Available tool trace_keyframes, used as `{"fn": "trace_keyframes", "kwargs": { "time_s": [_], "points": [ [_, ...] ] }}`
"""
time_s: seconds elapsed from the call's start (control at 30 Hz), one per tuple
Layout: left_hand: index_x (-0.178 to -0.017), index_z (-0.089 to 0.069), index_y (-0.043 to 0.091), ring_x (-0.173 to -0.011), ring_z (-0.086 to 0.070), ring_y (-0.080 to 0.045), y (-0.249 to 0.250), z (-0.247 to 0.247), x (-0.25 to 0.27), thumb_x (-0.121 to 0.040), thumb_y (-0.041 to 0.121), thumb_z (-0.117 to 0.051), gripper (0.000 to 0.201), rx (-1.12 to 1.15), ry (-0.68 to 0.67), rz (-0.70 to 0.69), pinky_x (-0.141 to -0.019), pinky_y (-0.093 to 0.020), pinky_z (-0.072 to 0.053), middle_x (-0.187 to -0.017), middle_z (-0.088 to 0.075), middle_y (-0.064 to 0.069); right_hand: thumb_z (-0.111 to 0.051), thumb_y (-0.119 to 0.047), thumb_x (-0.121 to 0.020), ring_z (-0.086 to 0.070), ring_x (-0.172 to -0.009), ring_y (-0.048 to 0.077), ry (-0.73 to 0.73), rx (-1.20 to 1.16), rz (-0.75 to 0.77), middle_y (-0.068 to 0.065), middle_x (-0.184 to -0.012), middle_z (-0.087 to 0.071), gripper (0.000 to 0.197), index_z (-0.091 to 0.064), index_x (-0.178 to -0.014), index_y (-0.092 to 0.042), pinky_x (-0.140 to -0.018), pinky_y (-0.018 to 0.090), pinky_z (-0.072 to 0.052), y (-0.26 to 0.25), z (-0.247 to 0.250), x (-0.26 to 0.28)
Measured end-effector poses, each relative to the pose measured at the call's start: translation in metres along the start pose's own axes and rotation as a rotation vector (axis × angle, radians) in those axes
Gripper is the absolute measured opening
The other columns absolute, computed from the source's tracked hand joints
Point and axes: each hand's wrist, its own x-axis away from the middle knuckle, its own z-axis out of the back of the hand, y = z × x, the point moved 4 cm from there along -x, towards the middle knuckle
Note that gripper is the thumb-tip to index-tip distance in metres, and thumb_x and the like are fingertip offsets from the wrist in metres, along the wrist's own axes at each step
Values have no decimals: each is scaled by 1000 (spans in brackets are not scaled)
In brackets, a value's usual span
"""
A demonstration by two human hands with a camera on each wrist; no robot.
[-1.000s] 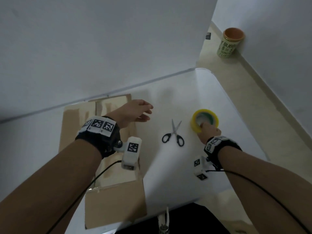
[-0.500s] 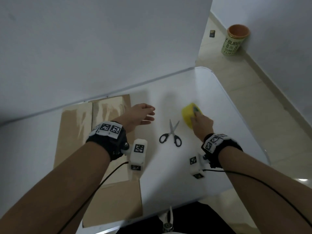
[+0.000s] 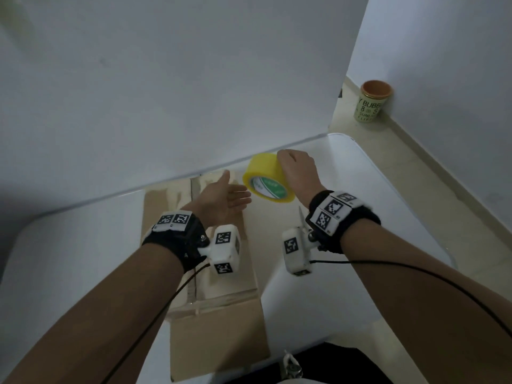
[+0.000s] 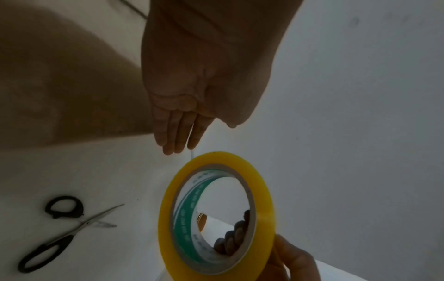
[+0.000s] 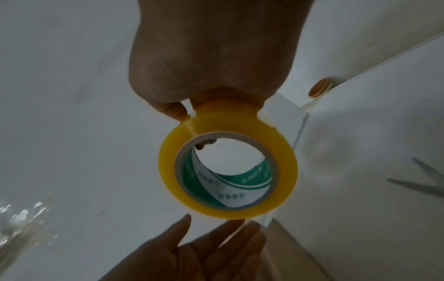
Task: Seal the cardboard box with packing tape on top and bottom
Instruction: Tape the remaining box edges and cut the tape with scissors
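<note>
A cardboard box [image 3: 216, 322] stands on the white table [image 3: 360, 273], its top seam covered with shiny clear tape. My right hand [image 3: 297, 173] grips a yellow roll of packing tape [image 3: 267, 176] and holds it in the air above the box's far right corner. The roll [image 4: 216, 213] [image 5: 228, 169] has a green and white core, and my fingers curl through the core. My left hand [image 3: 224, 195] is open, palm toward the roll, fingers [image 4: 177, 133] straight and just short of its edge. The left hand [image 5: 197, 251] holds nothing.
Black-handled scissors [image 4: 60, 233] lie on the table to the right of the box, mostly hidden behind my right wrist in the head view. A white wall runs along the table's far edge. A yellow-green can [image 3: 372, 102] stands on the floor at the far right.
My right hand lifted the tape roll off the table and carried it left toward the box. My left hand rose from the box top and turned its palm toward the roll.
</note>
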Motion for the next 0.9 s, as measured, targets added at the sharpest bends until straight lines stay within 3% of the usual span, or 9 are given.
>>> {"fn": "trace_keyframes", "kwargs": {
  "time_s": [0.2, 0.53, 0.7, 0.8, 0.87, 0.9],
  "points": [
    [-123, -57, -3, -106, -62, -32, 20, 50, 51, -100, 49, -35, 61, -37, 1, -123, -92, -37, -52, -118, -64, -20, -45, -25, -91, -24, -57, 18, -65, 83, 49, 3, -57, -26, 41, -24, -57, -18, -54, 34, -18, -34, -52, 27],
    [-102, -69, 10, -106, -66, -21, 39, 99, 130, -101, 24, -44, 29, -370, 97, -357, -97, -33, -50, -110, -71, -7, -44, -26, -89, -25, -54, 18, -189, 228, 87, 3, -57, -26, 38, -23, -59, -16, -54, 33, -20, -55, -114, 69],
    [-114, -66, 12, -105, -66, -17, 44, 102, 144, -98, 9, -46, 25, -536, 119, -452, -89, -25, -52, -113, -69, -5, -45, -26, -91, -34, -60, 20, -240, 235, 45, 3, -58, -34, 36, -33, -60, -14, -58, 32, -27, -59, -124, 80],
    [-133, -51, 23, -114, -57, -17, 35, 116, 141, -88, -7, -47, 54, -693, 90, -465, -86, -25, -49, -131, -56, 1, -48, -29, -93, -49, -82, 21, -278, 82, -67, 3, -78, -53, 24, -57, -83, -9, -74, 34, -41, -60, -121, 78],
    [-139, -42, 27, -112, -58, -18, 25, 117, 140, -89, 3, -56, 57, -857, 96, -483, -84, -28, -49, -135, -50, 4, -53, -37, -91, -56, -102, 23, -334, -36, -138, 5, -109, -61, 40, -61, -113, -5, -94, 40, -44, -63, -121, 77],
    [-139, -41, 26, -103, -62, -17, 22, 117, 140, -90, 13, -59, 54, -941, 145, -533, -81, -25, -47, -129, -54, 4, -56, -41, -90, -57, -108, 24, -369, -75, -157, 6, -119, -61, 46, -59, -121, -7, -98, 42, -44, -66, -122, 78]
  ]
}}
